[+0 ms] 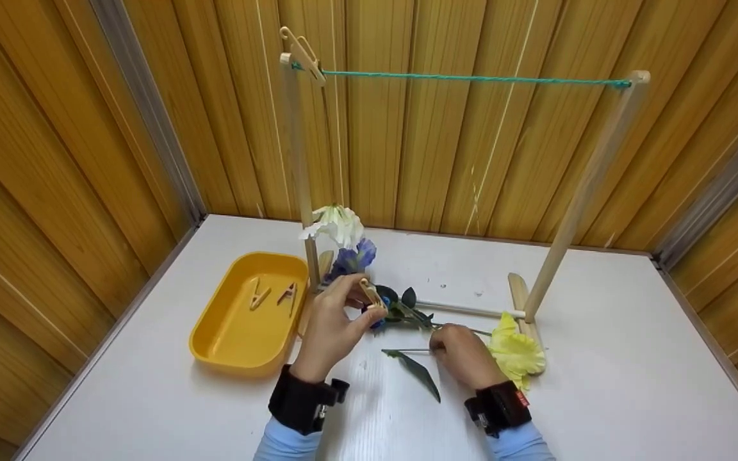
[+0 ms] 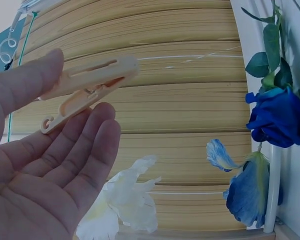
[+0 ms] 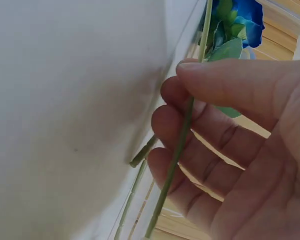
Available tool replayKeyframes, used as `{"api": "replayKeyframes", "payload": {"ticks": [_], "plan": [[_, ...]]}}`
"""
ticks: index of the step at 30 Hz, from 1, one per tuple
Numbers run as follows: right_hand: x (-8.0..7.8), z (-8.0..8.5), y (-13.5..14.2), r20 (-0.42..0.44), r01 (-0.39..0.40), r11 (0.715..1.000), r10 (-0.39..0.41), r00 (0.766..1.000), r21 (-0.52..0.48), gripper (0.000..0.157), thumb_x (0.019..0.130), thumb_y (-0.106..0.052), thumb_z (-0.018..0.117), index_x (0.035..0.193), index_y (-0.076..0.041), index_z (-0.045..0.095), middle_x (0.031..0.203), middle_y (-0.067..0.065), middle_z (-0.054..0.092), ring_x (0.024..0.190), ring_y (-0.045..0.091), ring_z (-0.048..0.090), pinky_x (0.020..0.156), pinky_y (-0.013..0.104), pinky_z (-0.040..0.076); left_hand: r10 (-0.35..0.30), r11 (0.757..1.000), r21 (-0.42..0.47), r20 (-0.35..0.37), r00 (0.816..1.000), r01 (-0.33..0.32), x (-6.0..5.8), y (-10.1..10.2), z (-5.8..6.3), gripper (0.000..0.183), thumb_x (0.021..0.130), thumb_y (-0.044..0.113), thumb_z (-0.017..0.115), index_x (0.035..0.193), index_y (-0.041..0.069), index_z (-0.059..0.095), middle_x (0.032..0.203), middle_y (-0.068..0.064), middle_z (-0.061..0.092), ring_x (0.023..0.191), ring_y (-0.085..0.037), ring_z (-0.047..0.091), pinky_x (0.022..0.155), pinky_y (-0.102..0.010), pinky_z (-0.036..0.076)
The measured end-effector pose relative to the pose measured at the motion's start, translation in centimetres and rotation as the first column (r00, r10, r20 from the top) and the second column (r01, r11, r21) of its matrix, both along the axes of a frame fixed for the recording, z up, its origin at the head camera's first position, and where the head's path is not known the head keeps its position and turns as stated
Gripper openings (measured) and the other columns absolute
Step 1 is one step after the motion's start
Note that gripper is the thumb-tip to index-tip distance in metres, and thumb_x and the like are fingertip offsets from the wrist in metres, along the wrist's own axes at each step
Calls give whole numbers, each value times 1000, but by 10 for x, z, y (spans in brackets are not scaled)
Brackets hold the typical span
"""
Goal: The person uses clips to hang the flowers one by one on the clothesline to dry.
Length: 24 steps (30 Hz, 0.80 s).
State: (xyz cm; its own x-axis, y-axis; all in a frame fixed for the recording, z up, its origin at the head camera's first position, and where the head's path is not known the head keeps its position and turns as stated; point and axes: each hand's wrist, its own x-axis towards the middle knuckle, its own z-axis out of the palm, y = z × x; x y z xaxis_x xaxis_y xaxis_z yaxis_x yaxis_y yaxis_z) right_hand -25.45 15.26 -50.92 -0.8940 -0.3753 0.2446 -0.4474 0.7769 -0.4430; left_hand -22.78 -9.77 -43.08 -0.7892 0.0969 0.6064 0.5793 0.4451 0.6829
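My left hand (image 1: 334,323) pinches a pale clothespin (image 2: 92,80) between thumb and fingers, above the table. A blue rose (image 2: 277,117) with dark green leaves (image 1: 409,297) is beside that hand, partly hidden by it in the head view. My right hand (image 1: 465,355) holds a thin green stem (image 3: 172,165) between thumb and fingers; the stem runs up toward the blue rose. A blue-purple flower (image 1: 355,256) lies by the left post, and a yellow flower (image 1: 513,349) lies beside my right hand. A single long leaf (image 1: 417,374) points toward me on the table.
A wooden frame carries a green string (image 1: 459,78) between two posts. Another clothespin (image 1: 305,57) grips it at the left end, where a white flower (image 1: 341,224) hangs head down. At left, a yellow tray (image 1: 199,342) holds two clothespins (image 1: 260,298). Wood-patterned walls enclose the table.
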Motion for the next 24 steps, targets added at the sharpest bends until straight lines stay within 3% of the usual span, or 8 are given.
{"api": "replayKeyframes", "payload": {"ticks": [4,10,15,20,24], "plan": [[0,5,1,-14,1,999,-1,1000,-34,18,80,10,74,83,-7,79,82,2,70,79,22,66,76,42,58,-16,1000,21,2,1000,16,0,0,1,51,78,15,89,121,0,67,97,-7,69,88,-20,71,78,-33,61],[1,13,0,-152,5,996,-19,988,-94,12,83,7,75,86,-4,78,82,2,69,80,23,66,76,43,57,-42,997,58,14,999,41,0,-1,3,49,79,18,88,120,1,67,97,-6,69,89,-20,71,80,-32,61],[0,21,1,-236,-5,986,-36,971,-169,12,84,7,77,86,-4,75,85,3,69,82,21,66,75,41,58,-57,995,82,-25,998,59,-2,-3,5,49,81,17,87,121,0,67,97,-6,69,88,-21,71,80,-34,61],[0,27,5,-309,-17,963,-70,948,-270,17,83,10,78,87,-6,74,82,-3,65,76,11,62,67,30,56,-35,997,74,-40,999,38,-1,-5,6,56,81,18,87,128,-3,65,97,-6,69,88,-20,71,81,-34,61],[0,35,8,-330,-43,944,-71,941,-327,17,85,10,77,90,-7,75,84,-4,66,77,11,63,68,27,56,-13,999,41,-34,999,15,0,-8,13,58,83,21,85,132,-2,63,98,-5,70,89,-19,70,83,-34,60]]}}
